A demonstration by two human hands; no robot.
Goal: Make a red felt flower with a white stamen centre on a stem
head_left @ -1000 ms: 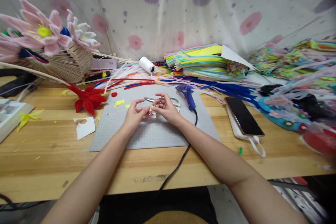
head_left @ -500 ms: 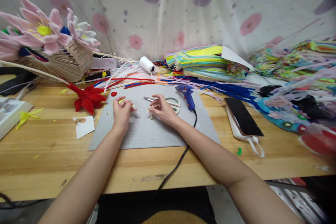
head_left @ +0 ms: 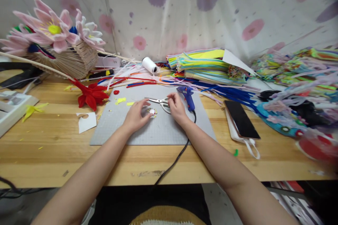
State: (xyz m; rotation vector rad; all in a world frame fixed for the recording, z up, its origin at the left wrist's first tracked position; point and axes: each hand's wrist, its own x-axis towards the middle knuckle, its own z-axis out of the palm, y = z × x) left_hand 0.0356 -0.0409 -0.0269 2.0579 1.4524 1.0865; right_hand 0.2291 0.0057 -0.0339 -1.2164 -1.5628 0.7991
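Note:
Centred on the grey cutting mat [head_left: 111,132] is a small white disc [head_left: 152,111] with yellow-tipped bits around its rim. My left hand [head_left: 137,115] curves beside it, fingers apart, the thumb at the disc's edge. To the right, the curled fingers of my right hand [head_left: 177,108] are on the pale handles of the scissors [head_left: 157,101], whose blades point left. Part of the handles is hidden by that hand. Yellow scraps [head_left: 120,100] lie beyond my left hand, near a small red piece [head_left: 116,92].
A blue glue gun [head_left: 188,97] lies right of the scissors, its black cord running to the front edge. A phone [head_left: 241,119] is farther right. Pipe-cleaner bundles [head_left: 203,63] and a thread spool [head_left: 149,65] line the back. A red flower [head_left: 91,95] and punched white card [head_left: 87,122] are left.
My right hand has left the small disc and moved right onto the scissors' handles. My left hand has shifted right beside the disc, and yellow scraps it covered now show on the mat.

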